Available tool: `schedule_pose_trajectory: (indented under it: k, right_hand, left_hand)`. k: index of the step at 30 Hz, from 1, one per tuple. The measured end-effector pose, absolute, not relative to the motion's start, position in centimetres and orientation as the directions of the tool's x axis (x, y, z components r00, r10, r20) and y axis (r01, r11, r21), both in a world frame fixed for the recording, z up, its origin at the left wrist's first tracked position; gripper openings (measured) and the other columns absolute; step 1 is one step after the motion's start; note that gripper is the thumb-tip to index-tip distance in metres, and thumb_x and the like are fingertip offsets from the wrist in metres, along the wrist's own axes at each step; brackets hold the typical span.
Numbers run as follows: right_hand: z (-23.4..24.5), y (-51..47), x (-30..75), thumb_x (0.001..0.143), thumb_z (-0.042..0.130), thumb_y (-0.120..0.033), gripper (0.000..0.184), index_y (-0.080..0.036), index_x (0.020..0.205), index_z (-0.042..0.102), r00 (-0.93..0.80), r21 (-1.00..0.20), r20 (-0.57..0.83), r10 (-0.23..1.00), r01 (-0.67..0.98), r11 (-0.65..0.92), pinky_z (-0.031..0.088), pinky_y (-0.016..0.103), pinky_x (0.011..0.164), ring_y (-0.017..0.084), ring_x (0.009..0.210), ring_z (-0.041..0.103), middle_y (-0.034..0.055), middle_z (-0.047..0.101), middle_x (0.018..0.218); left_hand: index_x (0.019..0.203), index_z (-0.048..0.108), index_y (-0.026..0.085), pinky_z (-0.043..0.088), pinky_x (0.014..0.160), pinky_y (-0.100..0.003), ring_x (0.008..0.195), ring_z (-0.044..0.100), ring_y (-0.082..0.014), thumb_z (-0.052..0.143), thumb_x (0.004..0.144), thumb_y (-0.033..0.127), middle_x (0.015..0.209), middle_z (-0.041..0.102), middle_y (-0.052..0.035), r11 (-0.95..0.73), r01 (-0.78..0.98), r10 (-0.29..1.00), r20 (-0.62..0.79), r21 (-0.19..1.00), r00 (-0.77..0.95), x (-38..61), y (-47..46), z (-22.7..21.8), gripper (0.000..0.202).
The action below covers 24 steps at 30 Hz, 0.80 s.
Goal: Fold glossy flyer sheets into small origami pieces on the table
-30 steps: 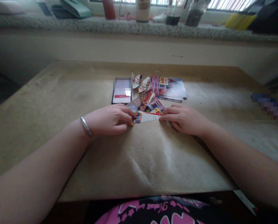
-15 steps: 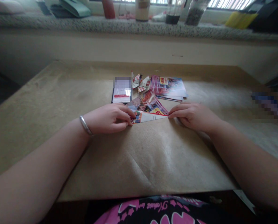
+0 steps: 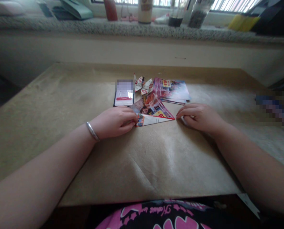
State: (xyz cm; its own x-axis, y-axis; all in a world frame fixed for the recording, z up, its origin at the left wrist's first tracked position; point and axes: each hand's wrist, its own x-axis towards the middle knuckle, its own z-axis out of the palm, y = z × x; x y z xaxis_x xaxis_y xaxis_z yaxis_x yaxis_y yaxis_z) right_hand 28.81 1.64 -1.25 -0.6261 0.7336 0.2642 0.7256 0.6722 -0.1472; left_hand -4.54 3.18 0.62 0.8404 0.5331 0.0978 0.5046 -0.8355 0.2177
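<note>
A colourful printed paper sheet [image 3: 148, 106] lies on the table, its near edge folded over into a narrow strip that shows white. My left hand [image 3: 119, 121], a silver bangle at its wrist, pinches the left end of this fold; the fingers hide that corner. Just off the pointed right tip of the paper, my right hand [image 3: 199, 117] rests on the table. Its fingers are bent, with the thumb a little apart, and they hold nothing.
Behind the sheet stand a phone [image 3: 124, 95] with a lit screen, a folded paper figure [image 3: 143, 86] and a stack of printed flyers [image 3: 174, 90]. A blurred-out item [image 3: 274, 109] lies at the right. Bottles and jars line the stone windowsill [image 3: 123, 30].
My right hand has let go of the paper's right tip and shifted slightly right. My left hand has moved a little right, still on the left end.
</note>
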Motion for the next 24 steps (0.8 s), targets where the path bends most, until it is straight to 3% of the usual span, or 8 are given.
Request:
schedule_pose_trajectory:
  k: [3,6,12,18,24]
  right_hand:
    - [-1.4,1.4,27.9,0.08,0.047,-0.016,0.026,-0.021,0.089,0.071,-0.467,-0.219,0.341,0.816,0.805,0.552,0.051,0.03,0.068,0.018,0.075,0.065,0.0053,0.072,0.09]
    - [-1.4,1.2,26.7,0.081,0.048,-0.016,0.031,-0.021,0.103,0.068,-0.43,-0.269,0.395,0.812,0.791,0.55,0.053,0.033,0.072,0.021,0.083,0.065,0.0073,0.07,0.097]
    - [-1.0,1.0,25.5,0.08,0.05,-0.013,0.037,-0.025,0.113,0.065,-0.522,-0.199,0.488,0.699,0.714,0.672,0.048,0.046,0.093,0.026,0.107,0.058,0.0095,0.063,0.115]
    - [-0.8,0.9,25.3,0.079,0.053,-0.011,0.039,-0.027,0.113,0.065,-0.514,-0.17,0.532,0.672,0.713,0.68,0.044,0.052,0.096,0.03,0.12,0.05,0.01,0.053,0.133]
    - [-1.0,1.3,25.2,0.08,0.052,-0.012,0.042,-0.028,0.118,0.062,-0.525,-0.188,0.515,0.678,0.702,0.687,0.04,0.057,0.1,0.031,0.123,0.048,0.0098,0.052,0.137]
  left_hand:
    - [0.118,0.06,0.017,0.048,0.086,-0.032,0.097,0.057,-0.0199,0.044,0.091,0.032,0.105,0.063,-0.0092,-0.847,0.525,0.531,0.153,0.08,0.834,-4.0,2.8,0.1,0.034]
    - [0.121,0.06,0.021,0.047,0.088,-0.035,0.101,0.055,-0.0219,0.045,0.093,0.035,0.108,0.061,-0.0099,-0.873,0.488,0.481,0.165,-0.005,0.861,-3.8,2.8,-0.4,0.035]
    - [0.116,0.063,0.022,0.048,0.09,-0.035,0.103,0.055,-0.0207,0.04,0.095,0.022,0.114,0.062,-0.008,-0.898,0.44,0.435,0.22,0.029,0.873,-3.4,2.8,-0.9,0.031]
    - [0.113,0.065,0.022,0.047,0.096,-0.037,0.111,0.056,-0.0195,0.039,0.095,0.014,0.117,0.066,-0.005,-0.934,0.343,0.357,0.224,0.101,0.907,-3.1,2.8,-0.7,0.033]
    - [0.11,0.067,0.022,0.049,0.097,-0.036,0.113,0.057,-0.0185,0.04,0.095,0.014,0.116,0.068,-0.0043,-0.946,0.292,0.317,0.226,0.139,0.921,-2.8,2.4,-0.4,0.032]
